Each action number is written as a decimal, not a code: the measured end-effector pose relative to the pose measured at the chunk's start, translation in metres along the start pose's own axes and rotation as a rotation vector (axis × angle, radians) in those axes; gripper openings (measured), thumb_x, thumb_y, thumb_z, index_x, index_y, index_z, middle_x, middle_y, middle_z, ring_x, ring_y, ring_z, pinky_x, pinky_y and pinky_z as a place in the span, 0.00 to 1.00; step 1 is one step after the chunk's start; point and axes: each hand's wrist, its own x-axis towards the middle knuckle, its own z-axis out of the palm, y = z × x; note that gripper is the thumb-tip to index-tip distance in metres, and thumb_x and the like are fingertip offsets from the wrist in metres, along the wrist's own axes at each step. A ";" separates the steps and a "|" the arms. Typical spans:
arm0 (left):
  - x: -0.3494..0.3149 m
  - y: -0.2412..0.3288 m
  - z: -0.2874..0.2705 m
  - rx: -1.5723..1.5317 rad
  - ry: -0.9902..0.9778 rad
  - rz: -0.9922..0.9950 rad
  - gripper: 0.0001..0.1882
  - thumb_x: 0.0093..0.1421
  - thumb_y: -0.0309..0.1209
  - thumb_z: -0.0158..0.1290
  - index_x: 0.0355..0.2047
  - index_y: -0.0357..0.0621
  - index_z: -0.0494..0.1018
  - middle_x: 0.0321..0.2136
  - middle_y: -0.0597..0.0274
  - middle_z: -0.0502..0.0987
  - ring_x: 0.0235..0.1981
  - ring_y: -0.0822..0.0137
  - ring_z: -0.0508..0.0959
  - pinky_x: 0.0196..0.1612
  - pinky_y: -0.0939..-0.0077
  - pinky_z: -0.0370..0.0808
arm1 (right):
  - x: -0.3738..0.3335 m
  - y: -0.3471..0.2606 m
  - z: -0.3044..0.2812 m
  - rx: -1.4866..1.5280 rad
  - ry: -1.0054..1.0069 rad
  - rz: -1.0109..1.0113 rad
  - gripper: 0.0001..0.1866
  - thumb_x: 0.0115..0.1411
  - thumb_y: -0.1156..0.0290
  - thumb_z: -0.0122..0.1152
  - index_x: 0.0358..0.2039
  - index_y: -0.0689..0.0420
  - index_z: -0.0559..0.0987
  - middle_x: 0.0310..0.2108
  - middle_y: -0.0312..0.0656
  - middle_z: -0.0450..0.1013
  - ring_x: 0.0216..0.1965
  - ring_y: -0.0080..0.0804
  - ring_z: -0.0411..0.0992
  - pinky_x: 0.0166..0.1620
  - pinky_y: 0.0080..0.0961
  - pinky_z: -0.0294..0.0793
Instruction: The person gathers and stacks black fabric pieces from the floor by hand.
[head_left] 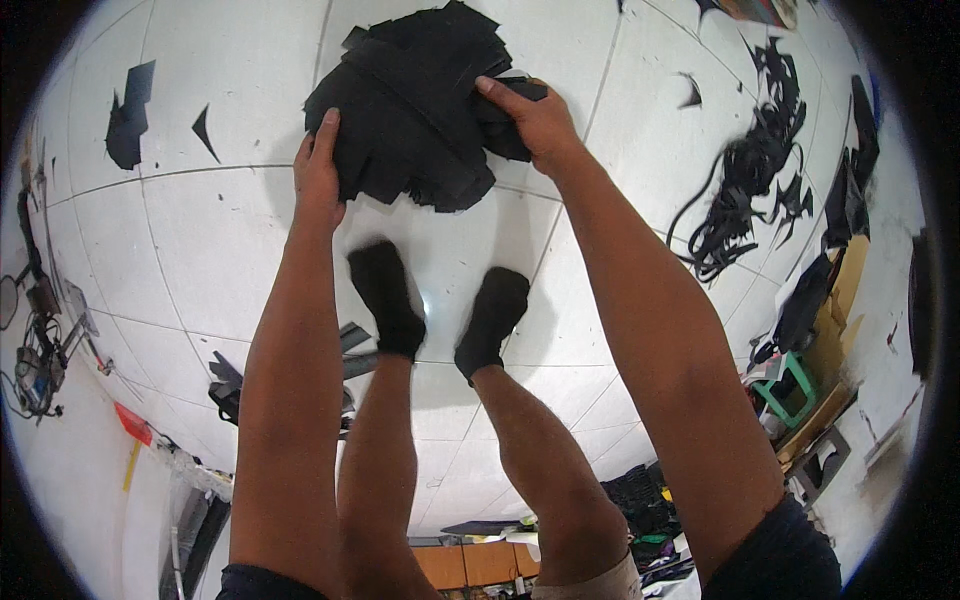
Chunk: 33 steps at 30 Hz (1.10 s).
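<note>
A thick bundle of black fabric pieces (410,110), layered and ragged at the edges, is held between my two hands above the white tiled floor. On its left side my left hand (318,170) grips the edge, thumb on top and the other fingers mostly hidden beneath. My right hand (540,120) closes on the right edge, its thumb pressed over the top of some darker pieces that stick out there. Below the bundle, my feet in black socks (385,290) stand apart on the tiles.
Black scraps (128,120) lie on the floor at the left. A tangled heap of black strips (745,175) is at the right. Along the right wall are cardboard (845,300) and a green plastic stool (790,390). Cables and tools (40,350) sit at the far left.
</note>
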 end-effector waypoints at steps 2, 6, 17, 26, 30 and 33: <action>-0.015 -0.029 -0.007 -0.010 -0.013 0.021 0.42 0.54 0.51 0.58 0.56 0.28 0.60 0.48 0.47 0.70 0.48 0.58 0.73 0.51 0.69 0.71 | -0.019 0.026 -0.012 -0.013 0.011 -0.038 0.33 0.47 0.56 0.73 0.44 0.70 0.73 0.39 0.50 0.75 0.38 0.36 0.75 0.44 0.31 0.75; -0.071 -0.078 0.003 -0.045 -0.107 0.017 0.38 0.55 0.49 0.57 0.54 0.29 0.62 0.47 0.48 0.71 0.46 0.59 0.74 0.50 0.69 0.72 | -0.064 0.075 -0.048 -0.008 0.039 0.016 0.35 0.45 0.54 0.74 0.44 0.70 0.73 0.39 0.50 0.75 0.38 0.36 0.75 0.45 0.31 0.75; -0.199 -0.222 -0.002 0.085 -0.130 0.021 0.36 0.56 0.49 0.57 0.51 0.27 0.64 0.47 0.46 0.72 0.47 0.59 0.74 0.51 0.69 0.72 | -0.219 0.213 -0.134 0.100 0.113 0.016 0.30 0.47 0.56 0.73 0.40 0.68 0.75 0.36 0.47 0.76 0.37 0.34 0.75 0.42 0.29 0.75; -0.299 -0.362 -0.006 0.141 -0.146 0.045 0.40 0.55 0.50 0.58 0.53 0.26 0.61 0.49 0.46 0.70 0.49 0.58 0.72 0.53 0.71 0.69 | -0.347 0.321 -0.218 0.139 0.161 -0.010 0.30 0.47 0.58 0.73 0.41 0.69 0.74 0.37 0.48 0.75 0.37 0.34 0.75 0.42 0.29 0.76; -0.371 -0.425 -0.010 0.160 -0.228 0.014 0.39 0.55 0.51 0.57 0.53 0.28 0.62 0.48 0.46 0.71 0.48 0.58 0.73 0.52 0.70 0.71 | -0.412 0.386 -0.250 0.149 0.188 -0.017 0.30 0.47 0.57 0.73 0.41 0.69 0.74 0.36 0.48 0.76 0.36 0.36 0.75 0.40 0.29 0.75; -0.418 -0.472 -0.004 0.189 -0.210 -0.006 0.35 0.59 0.50 0.52 0.54 0.31 0.63 0.49 0.49 0.72 0.48 0.59 0.74 0.52 0.67 0.71 | -0.458 0.431 -0.283 0.101 0.244 -0.036 0.32 0.45 0.54 0.74 0.41 0.69 0.75 0.36 0.48 0.75 0.37 0.36 0.74 0.41 0.30 0.74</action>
